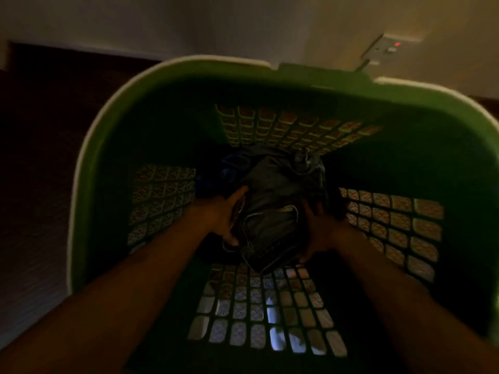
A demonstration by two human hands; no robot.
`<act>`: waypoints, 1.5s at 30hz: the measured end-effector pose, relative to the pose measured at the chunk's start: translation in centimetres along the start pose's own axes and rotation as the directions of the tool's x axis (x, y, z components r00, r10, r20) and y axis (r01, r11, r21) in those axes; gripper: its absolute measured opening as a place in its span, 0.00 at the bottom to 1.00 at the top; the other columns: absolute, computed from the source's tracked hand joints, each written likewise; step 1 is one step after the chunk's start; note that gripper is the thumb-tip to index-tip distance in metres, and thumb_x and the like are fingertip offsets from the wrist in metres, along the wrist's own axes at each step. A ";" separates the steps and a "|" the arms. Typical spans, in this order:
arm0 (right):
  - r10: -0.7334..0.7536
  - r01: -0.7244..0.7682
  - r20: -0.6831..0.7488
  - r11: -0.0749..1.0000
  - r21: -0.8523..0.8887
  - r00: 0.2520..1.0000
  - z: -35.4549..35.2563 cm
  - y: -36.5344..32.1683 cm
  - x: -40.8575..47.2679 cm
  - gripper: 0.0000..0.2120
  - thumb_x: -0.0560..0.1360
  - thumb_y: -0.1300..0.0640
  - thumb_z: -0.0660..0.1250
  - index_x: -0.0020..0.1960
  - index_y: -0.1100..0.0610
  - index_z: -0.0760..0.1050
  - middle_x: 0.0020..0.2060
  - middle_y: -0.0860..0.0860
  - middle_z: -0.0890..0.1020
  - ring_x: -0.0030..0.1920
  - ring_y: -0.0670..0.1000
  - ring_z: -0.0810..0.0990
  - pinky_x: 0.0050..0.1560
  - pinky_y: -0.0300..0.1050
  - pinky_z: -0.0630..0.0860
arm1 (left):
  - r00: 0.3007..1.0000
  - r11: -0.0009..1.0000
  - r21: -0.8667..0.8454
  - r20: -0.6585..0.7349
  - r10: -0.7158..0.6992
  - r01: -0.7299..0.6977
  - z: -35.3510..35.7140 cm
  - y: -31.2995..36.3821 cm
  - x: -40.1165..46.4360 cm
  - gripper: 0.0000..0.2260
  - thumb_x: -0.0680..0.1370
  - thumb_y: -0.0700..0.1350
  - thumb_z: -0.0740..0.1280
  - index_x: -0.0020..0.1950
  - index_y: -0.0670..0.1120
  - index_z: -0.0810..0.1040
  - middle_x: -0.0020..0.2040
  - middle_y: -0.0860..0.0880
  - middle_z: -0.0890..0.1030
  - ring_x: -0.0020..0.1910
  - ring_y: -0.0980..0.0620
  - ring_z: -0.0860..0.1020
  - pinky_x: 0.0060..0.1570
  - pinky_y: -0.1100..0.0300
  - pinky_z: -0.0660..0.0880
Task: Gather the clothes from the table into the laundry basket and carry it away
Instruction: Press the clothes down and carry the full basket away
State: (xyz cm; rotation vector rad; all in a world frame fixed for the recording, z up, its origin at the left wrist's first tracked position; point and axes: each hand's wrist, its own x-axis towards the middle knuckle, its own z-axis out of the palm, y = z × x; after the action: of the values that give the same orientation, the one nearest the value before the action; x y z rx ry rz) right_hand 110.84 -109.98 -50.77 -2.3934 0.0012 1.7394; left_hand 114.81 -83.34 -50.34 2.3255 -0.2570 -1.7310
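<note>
I look straight down into a green laundry basket with latticed walls and a pale rim. Both my arms reach deep inside it. A folded dark grey garment with stitched seams lies at the bottom. My left hand grips its left edge with curled fingers, and my right hand holds its right edge. A dark blue piece of clothing lies under it, toward the far left corner. The light is dim and the picture is blurred.
A pale wall rises beyond the basket, with a wall socket showing a red light at the upper right. Dark floor or furniture lies to the left. Patterned flooring shows through the lattice holes.
</note>
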 end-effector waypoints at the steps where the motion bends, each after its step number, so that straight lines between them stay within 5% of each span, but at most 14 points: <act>1: -0.127 0.128 -0.016 0.989 0.078 0.992 -2.3 -0.2 -1.1 0.64 0.55 0.43 0.85 0.80 0.47 0.49 0.80 0.55 0.56 0.77 0.60 0.61 0.74 0.64 0.62 | 0.994 0.998 -0.028 -0.100 0.048 -0.051 -1.9 0.5 -1.0 0.53 0.66 0.60 0.80 0.81 0.61 0.50 0.80 0.42 0.60 0.76 0.38 0.63 0.72 0.42 0.65; 3: -0.295 0.348 -0.256 0.916 0.199 0.921 -5.7 -1.5 -2.5 0.56 0.55 0.44 0.85 0.77 0.48 0.61 0.75 0.53 0.67 0.74 0.55 0.65 0.74 0.57 0.65 | 0.939 0.995 0.014 -0.330 0.102 -0.103 -4.2 1.7 -1.7 0.45 0.65 0.64 0.78 0.77 0.60 0.60 0.77 0.43 0.62 0.75 0.39 0.62 0.71 0.41 0.64; 6: -0.353 0.392 -0.378 0.919 0.029 0.856 -6.0 -3.7 0.1 0.69 0.53 0.34 0.81 0.81 0.49 0.44 0.80 0.55 0.50 0.80 0.57 0.47 0.77 0.64 0.53 | 0.964 0.982 0.182 -0.245 0.102 -0.058 -2.8 2.3 0.6 0.66 0.57 0.72 0.78 0.78 0.65 0.33 0.80 0.48 0.31 0.79 0.34 0.36 0.71 0.25 0.44; 9: -0.317 0.328 -0.288 0.945 -0.009 0.904 -1.9 -3.9 6.5 0.75 0.52 0.32 0.80 0.78 0.47 0.30 0.79 0.54 0.35 0.79 0.58 0.34 0.74 0.73 0.51 | 0.974 0.984 0.178 -0.221 0.055 -0.015 -0.1 0.2 5.7 0.70 0.54 0.70 0.80 0.71 0.68 0.23 0.77 0.49 0.22 0.76 0.31 0.30 0.69 0.21 0.42; 16: -0.165 0.187 -0.163 0.974 0.131 0.973 -2.9 -4.8 10.9 0.75 0.53 0.35 0.82 0.79 0.45 0.30 0.79 0.50 0.32 0.79 0.56 0.35 0.68 0.81 0.46 | 0.996 0.996 0.089 -0.085 0.019 -0.012 -3.4 -0.2 9.7 0.73 0.53 0.61 0.85 0.77 0.66 0.31 0.80 0.47 0.29 0.78 0.31 0.34 0.70 0.23 0.52; 20: -0.143 0.209 -0.350 0.966 0.156 0.926 -1.0 -6.0 6.1 0.71 0.57 0.34 0.80 0.80 0.49 0.32 0.80 0.49 0.34 0.79 0.55 0.36 0.69 0.80 0.49 | 0.953 0.995 0.093 -0.301 -0.017 0.047 -1.1 1.1 4.8 0.70 0.56 0.65 0.82 0.79 0.62 0.31 0.81 0.42 0.32 0.78 0.29 0.37 0.73 0.26 0.46; 23: 0.128 0.107 -0.510 0.907 0.407 0.851 3.5 -5.1 1.4 0.69 0.60 0.33 0.78 0.80 0.53 0.33 0.80 0.54 0.36 0.79 0.58 0.35 0.73 0.72 0.44 | 0.859 0.978 -0.143 -0.472 -0.200 0.150 3.5 1.1 0.7 0.63 0.64 0.71 0.74 0.78 0.58 0.28 0.80 0.38 0.31 0.79 0.31 0.37 0.75 0.29 0.43; 26: 0.345 -0.089 -0.333 0.800 0.594 0.878 7.1 -4.1 -0.5 0.72 0.58 0.31 0.77 0.79 0.61 0.33 0.79 0.63 0.39 0.79 0.64 0.39 0.77 0.63 0.44 | 0.890 0.941 -0.291 -0.362 -0.276 0.173 7.8 1.1 -0.6 0.60 0.67 0.73 0.70 0.78 0.57 0.26 0.80 0.38 0.32 0.78 0.31 0.36 0.73 0.31 0.39; 31: 0.394 -0.241 -0.192 0.811 0.534 0.899 7.3 -3.7 6.3 0.68 0.65 0.36 0.77 0.76 0.70 0.32 0.78 0.67 0.46 0.78 0.67 0.50 0.77 0.59 0.51 | 0.913 0.923 -0.289 -0.246 -0.326 0.252 9.1 0.5 5.4 0.65 0.66 0.69 0.75 0.78 0.50 0.26 0.80 0.37 0.33 0.77 0.27 0.35 0.73 0.28 0.42; 37: 0.195 -0.098 -0.129 0.842 0.530 0.972 4.8 -2.1 4.3 0.77 0.52 0.29 0.79 0.79 0.61 0.34 0.80 0.61 0.43 0.80 0.61 0.47 0.78 0.57 0.50 | 0.983 0.887 -0.450 -0.085 -0.160 0.106 5.7 -2.2 4.5 0.73 0.55 0.70 0.79 0.76 0.57 0.25 0.83 0.44 0.43 0.81 0.36 0.44 0.78 0.36 0.47; 39: 0.082 0.006 -0.132 0.828 0.561 0.988 0.6 -0.9 2.6 0.67 0.53 0.36 0.83 0.81 0.56 0.50 0.79 0.55 0.58 0.77 0.55 0.59 0.75 0.47 0.59 | 0.991 0.763 -0.647 -0.095 -0.093 0.009 2.3 -2.3 2.4 0.56 0.63 0.57 0.83 0.82 0.52 0.54 0.78 0.47 0.65 0.78 0.43 0.63 0.76 0.49 0.62; 41: 0.055 0.167 -0.320 0.763 0.624 0.946 -3.3 -0.5 1.4 0.44 0.64 0.48 0.82 0.75 0.57 0.67 0.67 0.49 0.74 0.69 0.50 0.71 0.62 0.38 0.67 | 0.925 0.621 -0.776 -0.309 -0.223 -0.109 -1.1 -1.2 1.4 0.32 0.69 0.55 0.80 0.70 0.51 0.73 0.67 0.46 0.76 0.70 0.44 0.74 0.69 0.52 0.70; 43: 0.064 0.327 -0.559 0.752 0.571 0.827 -5.5 -1.4 1.5 0.37 0.69 0.48 0.79 0.73 0.57 0.70 0.65 0.51 0.76 0.67 0.49 0.72 0.61 0.36 0.68 | 0.849 0.630 -0.763 -0.421 -0.320 -0.141 -2.4 -0.1 2.3 0.33 0.76 0.61 0.71 0.77 0.53 0.65 0.73 0.47 0.71 0.72 0.46 0.70 0.70 0.55 0.66; 45: -0.030 0.360 -0.563 0.797 0.485 0.826 -4.8 -3.3 2.8 0.48 0.66 0.41 0.78 0.78 0.54 0.60 0.76 0.53 0.64 0.75 0.50 0.61 0.71 0.38 0.58 | 0.880 0.732 -0.677 -0.393 -0.266 -0.081 -1.8 1.3 3.5 0.38 0.76 0.67 0.65 0.82 0.59 0.52 0.82 0.46 0.58 0.80 0.44 0.58 0.78 0.49 0.55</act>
State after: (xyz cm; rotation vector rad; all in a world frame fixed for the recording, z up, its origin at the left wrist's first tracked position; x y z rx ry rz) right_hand 116.56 -107.14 -51.50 -2.2001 0.2909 0.7625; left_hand 117.56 -85.40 -52.70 2.0860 0.5197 -0.9674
